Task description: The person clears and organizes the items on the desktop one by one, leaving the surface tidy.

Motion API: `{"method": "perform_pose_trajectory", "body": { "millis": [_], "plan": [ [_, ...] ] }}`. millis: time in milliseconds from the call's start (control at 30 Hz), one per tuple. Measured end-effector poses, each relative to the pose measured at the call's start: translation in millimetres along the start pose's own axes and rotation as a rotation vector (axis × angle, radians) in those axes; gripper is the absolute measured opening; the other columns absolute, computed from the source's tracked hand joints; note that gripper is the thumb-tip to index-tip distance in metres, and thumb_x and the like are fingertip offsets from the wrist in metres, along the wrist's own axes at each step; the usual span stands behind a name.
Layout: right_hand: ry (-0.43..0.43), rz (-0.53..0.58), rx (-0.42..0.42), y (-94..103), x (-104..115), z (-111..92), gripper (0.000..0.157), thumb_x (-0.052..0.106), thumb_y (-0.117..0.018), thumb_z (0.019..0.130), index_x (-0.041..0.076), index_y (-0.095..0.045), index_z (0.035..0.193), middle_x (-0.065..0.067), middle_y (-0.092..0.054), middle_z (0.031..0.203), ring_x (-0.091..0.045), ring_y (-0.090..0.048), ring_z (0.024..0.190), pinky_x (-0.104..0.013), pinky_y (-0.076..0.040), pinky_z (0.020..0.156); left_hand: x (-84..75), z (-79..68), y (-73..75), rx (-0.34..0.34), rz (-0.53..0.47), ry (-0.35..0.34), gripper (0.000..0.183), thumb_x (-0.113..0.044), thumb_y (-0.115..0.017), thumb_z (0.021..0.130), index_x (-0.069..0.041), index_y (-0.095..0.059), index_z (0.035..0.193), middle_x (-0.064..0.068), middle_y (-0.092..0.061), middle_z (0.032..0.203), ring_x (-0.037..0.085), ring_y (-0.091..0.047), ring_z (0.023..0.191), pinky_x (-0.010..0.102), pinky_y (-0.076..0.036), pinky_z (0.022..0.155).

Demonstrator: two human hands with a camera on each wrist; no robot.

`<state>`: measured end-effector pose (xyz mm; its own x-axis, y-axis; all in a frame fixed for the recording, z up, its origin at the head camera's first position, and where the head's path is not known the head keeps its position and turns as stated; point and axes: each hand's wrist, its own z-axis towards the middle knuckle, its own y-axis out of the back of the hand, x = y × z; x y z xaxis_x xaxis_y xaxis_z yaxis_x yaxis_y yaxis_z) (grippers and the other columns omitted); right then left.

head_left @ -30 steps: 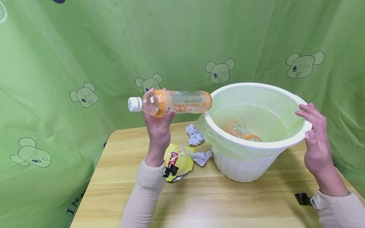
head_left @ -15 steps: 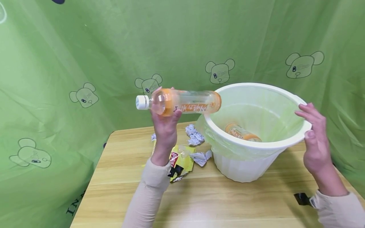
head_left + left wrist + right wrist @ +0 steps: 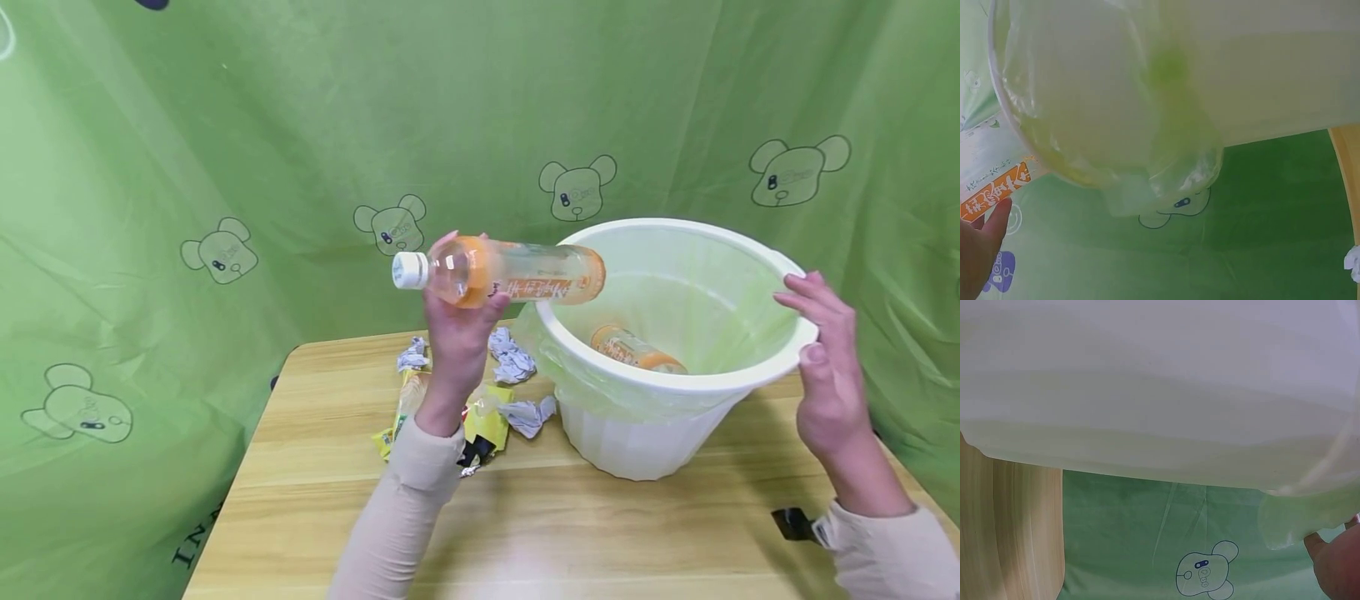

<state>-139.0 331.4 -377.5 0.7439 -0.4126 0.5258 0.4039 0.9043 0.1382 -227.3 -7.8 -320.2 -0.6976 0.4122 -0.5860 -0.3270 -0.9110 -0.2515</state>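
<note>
My left hand (image 3: 459,346) holds a plastic drink bottle (image 3: 536,271) with an orange label and white cap. The bottle lies sideways, cap to the left, its base over the left rim of a white trash bin (image 3: 637,437). In the left wrist view the bottle (image 3: 999,190) and my thumb show at the left edge. My right hand (image 3: 832,375) grips the bin's right rim, fingers over the edge and thumb outside. A pale green bag lines the bin (image 3: 1147,394). Inside lies a second orange-labelled bottle (image 3: 633,348), partly hidden by the near rim.
Behind my left forearm lie a yellow snack wrapper (image 3: 491,421) and another item, both partly covered. Crumpled paper balls (image 3: 528,415) lie left of the bin, with another paper ball (image 3: 412,354) farther left. The wooden table (image 3: 315,467) ends at a green curtain (image 3: 450,100).
My left hand has carried the bottle to the right, so its base now overlaps the bin's opening. The right hand and the bin stay in place.
</note>
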Motion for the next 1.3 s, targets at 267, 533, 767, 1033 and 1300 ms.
{"method": "perform_pose_trajectory", "body": {
  "millis": [267,533,767,1033,1300],
  "plan": [
    [-0.002,0.000,0.003,-0.1,-0.4,-1.0,0.052,0.028,-0.038,0.109,-0.014,-0.050,0.137,-0.001,-0.045,0.155,-0.025,-0.026,0.155,-0.040,-0.006,0.133,7.0,-4.6,-5.9,0.007,0.068,0.057,0.099,-0.046,-0.082,0.084,0.001,-0.028,0.151,0.024,-0.055,0.142,0.024,-0.059,0.130,0.049,-0.049,0.115],
    [0.000,0.004,0.002,1.1,0.2,-0.2,0.053,0.028,-0.038,0.109,-0.015,-0.050,0.137,-0.002,-0.044,0.155,-0.025,-0.026,0.155,-0.040,-0.006,0.133,12.9,-4.2,-10.2,0.021,0.066,0.086,0.099,-0.047,-0.083,0.082,-0.002,-0.029,0.153,0.027,-0.053,0.143,0.026,-0.059,0.130,0.048,-0.050,0.114],
    [0.003,-0.001,0.004,0.3,1.5,0.7,0.053,0.028,-0.038,0.108,-0.015,-0.050,0.136,-0.001,-0.045,0.155,-0.025,-0.027,0.155,-0.040,-0.006,0.133,19.2,-5.3,-13.5,0.096,0.132,0.097,0.083,-0.012,-0.081,0.088,-0.004,-0.032,0.154,0.025,-0.055,0.144,0.032,-0.060,0.130,0.045,-0.051,0.113],
    [0.011,-0.008,0.005,0.3,2.3,1.3,0.053,0.028,-0.038,0.109,-0.016,-0.050,0.136,-0.001,-0.045,0.155,-0.025,-0.027,0.155,-0.040,-0.007,0.133,22.0,-4.0,-18.0,0.118,0.206,0.140,0.085,0.007,-0.078,0.085,-0.006,-0.032,0.156,0.021,-0.058,0.140,0.032,-0.062,0.128,0.040,-0.052,0.112],
    [0.005,-0.018,0.007,1.1,1.2,-0.3,0.052,0.027,-0.037,0.108,-0.015,-0.050,0.137,-0.001,-0.045,0.155,-0.024,-0.027,0.155,-0.040,-0.007,0.133,26.3,-5.0,-20.4,0.126,0.233,0.190,0.086,0.001,-0.081,0.085,-0.010,-0.035,0.157,0.017,-0.059,0.140,0.026,-0.062,0.128,0.038,-0.051,0.113]
  ]
}}
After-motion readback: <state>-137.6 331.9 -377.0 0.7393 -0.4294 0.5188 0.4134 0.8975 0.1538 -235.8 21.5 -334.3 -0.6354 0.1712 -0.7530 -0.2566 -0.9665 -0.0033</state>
